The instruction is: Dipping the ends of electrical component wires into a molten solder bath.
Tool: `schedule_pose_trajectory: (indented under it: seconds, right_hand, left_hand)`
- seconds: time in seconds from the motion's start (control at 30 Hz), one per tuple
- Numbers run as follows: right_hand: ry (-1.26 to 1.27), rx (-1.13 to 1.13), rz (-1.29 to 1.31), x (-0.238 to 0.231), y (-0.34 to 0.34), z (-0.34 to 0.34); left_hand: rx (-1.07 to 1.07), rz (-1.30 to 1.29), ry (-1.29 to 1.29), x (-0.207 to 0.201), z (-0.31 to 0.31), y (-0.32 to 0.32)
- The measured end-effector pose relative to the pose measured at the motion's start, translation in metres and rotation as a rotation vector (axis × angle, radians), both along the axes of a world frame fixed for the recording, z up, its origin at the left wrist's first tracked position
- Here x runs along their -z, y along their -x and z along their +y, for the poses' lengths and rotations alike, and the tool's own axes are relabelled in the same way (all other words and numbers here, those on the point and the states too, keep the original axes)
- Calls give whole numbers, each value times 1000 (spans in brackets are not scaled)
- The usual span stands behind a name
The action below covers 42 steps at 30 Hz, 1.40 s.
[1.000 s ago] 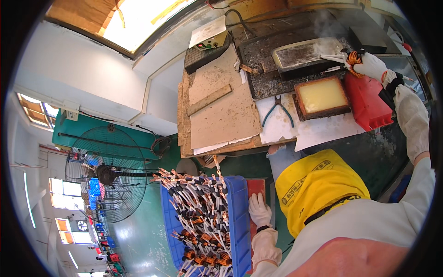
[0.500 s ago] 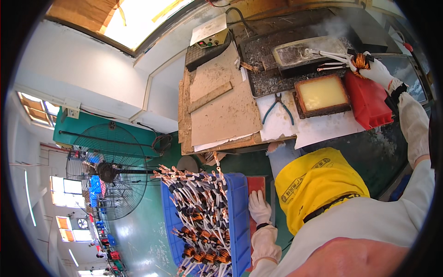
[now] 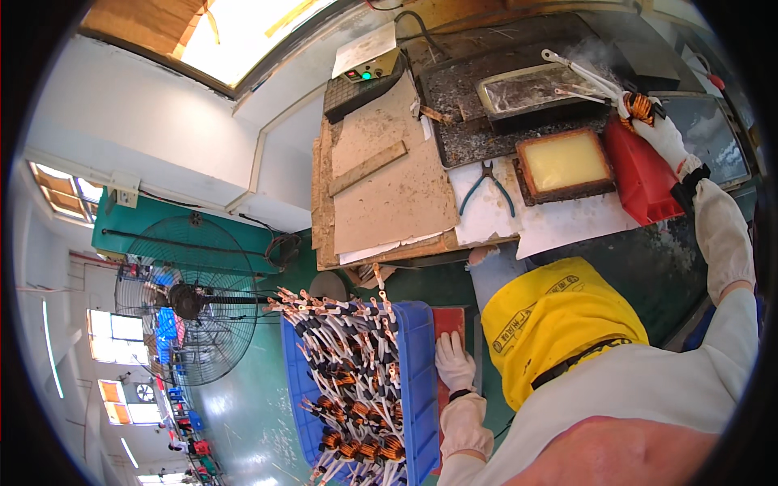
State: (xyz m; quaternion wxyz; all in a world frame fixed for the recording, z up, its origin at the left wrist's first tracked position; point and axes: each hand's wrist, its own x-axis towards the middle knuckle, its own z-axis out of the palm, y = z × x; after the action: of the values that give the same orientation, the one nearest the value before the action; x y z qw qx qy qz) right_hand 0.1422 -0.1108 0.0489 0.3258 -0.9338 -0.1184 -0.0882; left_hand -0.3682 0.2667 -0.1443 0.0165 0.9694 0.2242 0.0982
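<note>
My gloved right hand is closed around a copper-wound ring coil. White leads with metal lugs at their ends reach leftward from the coil, over the right part of a rectangular trough of dull grey molten-looking metal. Faint smoke hangs near them. Below my right hand stands a red plastic bin. My gloved left hand lies with fingers stretched out on a red surface, beside a blue crate packed with several similar coils and leads.
A square pan of pale yellow material sits in front of the trough. Blue-handled pliers lie on white paper. Left of them are a wooden strip on a board and a control box. A large fan stands left of the crate.
My right hand has moved slightly right and down with the coil. The lug ends have swung up off the trough's surface. A green light now shows on the control box. My left hand stays put.
</note>
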Motion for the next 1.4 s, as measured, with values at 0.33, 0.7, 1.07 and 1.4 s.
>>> schedule_pose_trajectory:
  seconds: [0.33, 0.7, 1.07, 1.4]
  right_hand:
    - [168, 165, 31, -5, 0, 21]
    - [200, 242, 5, -13, -1, 33]
    - [253, 190, -1, -9, -11, 28]
    - [296, 182, 3, -14, -15, 28]
  left_hand:
    - [10, -2, 9, 1, -1, 1]
    - [-6, -16, -1, 1, 0, 0]
    - [-11, -17, 14, 2, 0, 1]
    - [2, -23, 9, 1, 1, 1]
